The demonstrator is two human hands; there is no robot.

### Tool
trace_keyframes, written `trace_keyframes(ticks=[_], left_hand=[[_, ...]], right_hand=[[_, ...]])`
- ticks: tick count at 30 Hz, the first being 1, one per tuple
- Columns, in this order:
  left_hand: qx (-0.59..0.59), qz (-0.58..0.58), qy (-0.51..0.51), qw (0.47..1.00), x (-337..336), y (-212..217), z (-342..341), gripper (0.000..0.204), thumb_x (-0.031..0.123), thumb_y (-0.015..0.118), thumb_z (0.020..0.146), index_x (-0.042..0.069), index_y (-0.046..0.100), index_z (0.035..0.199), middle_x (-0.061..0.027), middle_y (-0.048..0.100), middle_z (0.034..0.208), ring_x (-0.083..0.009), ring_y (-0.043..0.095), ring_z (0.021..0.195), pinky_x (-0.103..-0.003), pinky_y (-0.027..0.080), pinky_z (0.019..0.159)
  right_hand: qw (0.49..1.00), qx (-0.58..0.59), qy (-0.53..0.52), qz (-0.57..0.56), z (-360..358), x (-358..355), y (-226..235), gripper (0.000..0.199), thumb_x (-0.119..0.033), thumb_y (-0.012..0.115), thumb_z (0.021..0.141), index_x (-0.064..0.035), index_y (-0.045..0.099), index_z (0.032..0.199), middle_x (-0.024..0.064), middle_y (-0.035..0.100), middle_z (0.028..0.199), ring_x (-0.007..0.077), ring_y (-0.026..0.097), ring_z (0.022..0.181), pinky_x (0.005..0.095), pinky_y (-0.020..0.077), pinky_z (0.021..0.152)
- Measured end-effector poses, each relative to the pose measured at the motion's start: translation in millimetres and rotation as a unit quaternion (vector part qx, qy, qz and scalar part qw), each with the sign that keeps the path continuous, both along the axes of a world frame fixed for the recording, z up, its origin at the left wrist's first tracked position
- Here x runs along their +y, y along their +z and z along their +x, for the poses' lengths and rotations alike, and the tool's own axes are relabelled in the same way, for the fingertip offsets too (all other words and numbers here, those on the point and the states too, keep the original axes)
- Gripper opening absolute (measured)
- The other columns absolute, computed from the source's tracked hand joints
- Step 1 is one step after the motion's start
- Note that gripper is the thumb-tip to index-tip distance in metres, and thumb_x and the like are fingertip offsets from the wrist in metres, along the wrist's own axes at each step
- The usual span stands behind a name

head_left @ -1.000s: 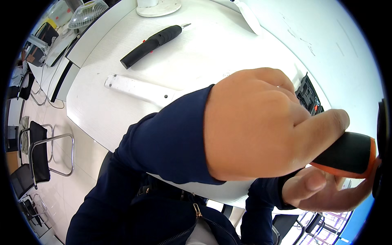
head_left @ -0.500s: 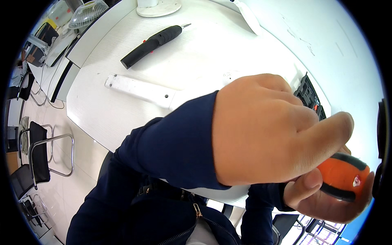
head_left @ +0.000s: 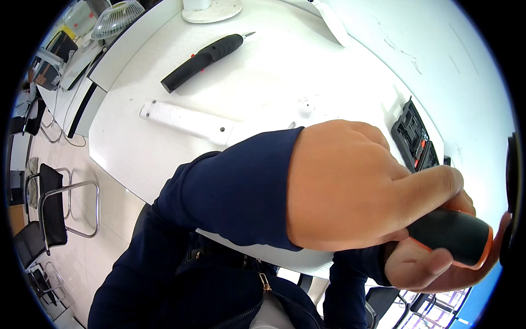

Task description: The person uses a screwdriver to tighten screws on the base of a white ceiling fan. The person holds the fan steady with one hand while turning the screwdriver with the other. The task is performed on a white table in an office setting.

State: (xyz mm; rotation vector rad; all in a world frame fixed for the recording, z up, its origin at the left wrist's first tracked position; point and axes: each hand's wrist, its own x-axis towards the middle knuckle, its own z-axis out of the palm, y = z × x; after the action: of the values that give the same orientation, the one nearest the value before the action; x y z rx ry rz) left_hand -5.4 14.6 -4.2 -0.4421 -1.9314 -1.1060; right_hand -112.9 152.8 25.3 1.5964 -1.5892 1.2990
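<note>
A black and orange handle (head_left: 455, 237) is held in the right hand (head_left: 419, 270), low on the right side.
The left hand (head_left: 356, 186) is bent at the handle's near end; its grip cannot be told, as its fingertips are hidden. Beyond, a long white piece (head_left: 186, 122) is laid on the table (head_left: 123, 151), an open black case (head_left: 408, 134) is set near the wall (head_left: 471, 126), and a black tool (head_left: 203, 63) is laid farther back.

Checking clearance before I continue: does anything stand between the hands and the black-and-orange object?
Nothing visible does. The left hand is closed about the upper-left end of the black-and-orange object, its grip partly hidden; the right hand lies along the lower side.
</note>
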Motion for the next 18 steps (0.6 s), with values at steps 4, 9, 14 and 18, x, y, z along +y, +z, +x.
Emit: trace_keyframes(ticks=[4, 9, 14, 18], left_hand=[[0.021, -0.014, 0.023, 0.999, -4, 8, 1, 0.039, 0.018, 0.067, 0.072, 0.004, 0.048, 0.103, -0.0099, 0.062, 0.059, -0.0289, 0.060, 0.049, -0.033, 0.044, 0.044], [0.088, -0.036, 0.090, 0.991, -1, 3, -2, 0.037, 0.020, 0.069, 0.070, 0.005, 0.051, 0.099, -0.0093, 0.062, 0.060, -0.0268, 0.060, 0.048, -0.029, 0.045, 0.044], [0.088, -0.051, 0.083, 0.991, -5, 3, -2, 0.038, 0.021, 0.069, 0.070, 0.004, 0.052, 0.099, -0.0086, 0.062, 0.058, -0.0240, 0.058, 0.046, -0.029, 0.044, 0.044], [0.091, -0.067, 0.100, 0.989, -7, 1, 0, 0.040, 0.020, 0.069, 0.071, 0.003, 0.051, 0.102, -0.0083, 0.060, 0.056, -0.0239, 0.058, 0.046, -0.031, 0.043, 0.045]], right_hand=[[0.996, 0.075, -0.047, 0.007, 0, -1, 2, 0.063, -0.038, 0.049, 0.084, 0.0002, 0.029, 0.129, 0.0258, 0.057, 0.088, 0.0290, 0.065, 0.068, 0.0329, 0.0553, 0.065], [0.990, 0.110, -0.090, -0.024, 2, -1, 1, 0.061, -0.043, 0.042, 0.086, 0.0018, 0.033, 0.127, 0.0238, 0.058, 0.084, 0.0286, 0.065, 0.067, 0.0318, 0.0549, 0.063], [0.982, 0.138, -0.122, -0.034, 3, 0, 3, 0.062, -0.047, 0.034, 0.088, 0.0034, 0.037, 0.125, 0.0219, 0.059, 0.079, 0.0282, 0.065, 0.065, 0.0307, 0.0546, 0.060], [0.984, 0.134, -0.120, -0.011, 2, 2, 3, 0.065, -0.051, 0.028, 0.090, 0.0048, 0.040, 0.123, 0.0203, 0.060, 0.075, 0.0278, 0.065, 0.064, 0.0299, 0.0543, 0.058]])
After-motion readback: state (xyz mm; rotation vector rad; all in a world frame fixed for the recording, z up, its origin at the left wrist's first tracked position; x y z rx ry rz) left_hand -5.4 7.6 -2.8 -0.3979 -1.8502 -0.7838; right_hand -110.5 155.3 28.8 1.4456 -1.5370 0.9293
